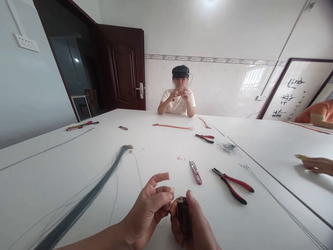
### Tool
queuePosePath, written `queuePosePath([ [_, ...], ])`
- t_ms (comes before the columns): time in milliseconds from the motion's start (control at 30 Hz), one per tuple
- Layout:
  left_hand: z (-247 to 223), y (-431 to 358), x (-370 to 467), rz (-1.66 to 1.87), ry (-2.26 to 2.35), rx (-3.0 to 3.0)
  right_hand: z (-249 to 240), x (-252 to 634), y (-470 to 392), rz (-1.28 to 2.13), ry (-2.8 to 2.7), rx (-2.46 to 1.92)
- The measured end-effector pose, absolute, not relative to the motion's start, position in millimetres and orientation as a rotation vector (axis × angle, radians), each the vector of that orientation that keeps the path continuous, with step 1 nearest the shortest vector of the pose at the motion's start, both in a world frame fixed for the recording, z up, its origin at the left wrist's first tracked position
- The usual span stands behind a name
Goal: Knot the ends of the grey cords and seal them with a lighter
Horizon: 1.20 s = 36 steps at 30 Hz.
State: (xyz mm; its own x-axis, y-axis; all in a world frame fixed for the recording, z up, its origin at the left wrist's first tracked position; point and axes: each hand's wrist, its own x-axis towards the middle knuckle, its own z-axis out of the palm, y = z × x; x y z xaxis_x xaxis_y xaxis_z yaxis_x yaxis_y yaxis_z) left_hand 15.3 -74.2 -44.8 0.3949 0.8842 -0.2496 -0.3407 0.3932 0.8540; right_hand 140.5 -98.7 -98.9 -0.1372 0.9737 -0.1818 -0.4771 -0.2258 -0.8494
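Thread (173, 190) pinched in my left hand (152, 205), lighter (184, 217) gripped in my right hand (201, 222); sparking it this close could burn me

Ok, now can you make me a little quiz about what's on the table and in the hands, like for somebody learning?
1. Pick one: which hand grips the dark boxy object?
a) left
b) right
c) neither

2. True or false: the nearer pink snips lie between the bundle of blue-grey strands and the nearer pliers.

3. Fill the gap: the handles of the nearer pliers are black and ____.

Key:
1. b, the right hand.
2. True; the bundle is to the left of the snips and the pliers are to the right.
3. Red.
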Motion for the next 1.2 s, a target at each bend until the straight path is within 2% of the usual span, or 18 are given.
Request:
queuePosePath([
  [233, -53, -66, 16, 0.842, 0.803, 0.744, -98, 142, -93, 1.598, -0.868, -0.940],
  [500, -63, -65, 12, 0.838, 0.769, 0.611, -111, 142, -95, 1.652, -0.542, -1.073],
  [1200, -80, -64, 6, 0.767, 0.757, 0.548, -109, 144, -92, 1.692, -0.699, -0.982],
])
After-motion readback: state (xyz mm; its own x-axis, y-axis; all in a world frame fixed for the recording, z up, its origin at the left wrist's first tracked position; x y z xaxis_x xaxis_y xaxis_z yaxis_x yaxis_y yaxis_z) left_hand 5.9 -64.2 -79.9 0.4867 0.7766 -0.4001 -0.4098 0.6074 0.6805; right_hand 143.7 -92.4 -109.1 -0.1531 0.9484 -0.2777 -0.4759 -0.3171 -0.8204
